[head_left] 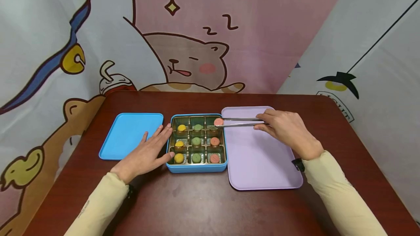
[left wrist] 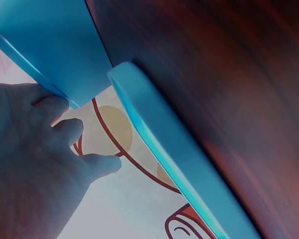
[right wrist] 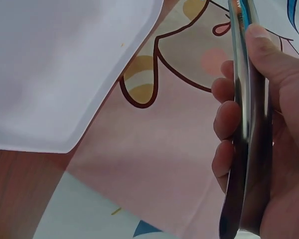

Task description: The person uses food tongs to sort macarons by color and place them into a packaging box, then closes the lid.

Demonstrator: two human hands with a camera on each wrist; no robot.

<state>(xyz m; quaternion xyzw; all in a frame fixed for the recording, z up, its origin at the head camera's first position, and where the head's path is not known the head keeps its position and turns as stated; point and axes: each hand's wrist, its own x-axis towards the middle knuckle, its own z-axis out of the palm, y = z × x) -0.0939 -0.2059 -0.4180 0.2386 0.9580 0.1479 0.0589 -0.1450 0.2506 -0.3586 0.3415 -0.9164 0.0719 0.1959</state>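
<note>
A blue box (head_left: 197, 169) holds a gold divided insert (head_left: 205, 148) with rows of small round sweets: yellow (head_left: 179, 158) on the left, green (head_left: 196, 158) in the middle, pink-orange (head_left: 214, 158) on the right. My left hand (head_left: 147, 154) lies against the box's left side, fingers spread and straight, thumb at its near left edge. My right hand (head_left: 288, 130) grips metal tongs (right wrist: 246, 124), which reach left over the purple tray. Their tips lie either side of a pink-orange sweet (head_left: 218, 121) at the far right compartment; whether they pinch it I cannot tell.
A light purple tray (head_left: 262, 166) lies right against the box, partly under my right hand. Left of the box is a flat blue lid (head_left: 126, 134), close to my left hand. The brown table (head_left: 190, 207) ends at a printed cloth backdrop (head_left: 262, 46).
</note>
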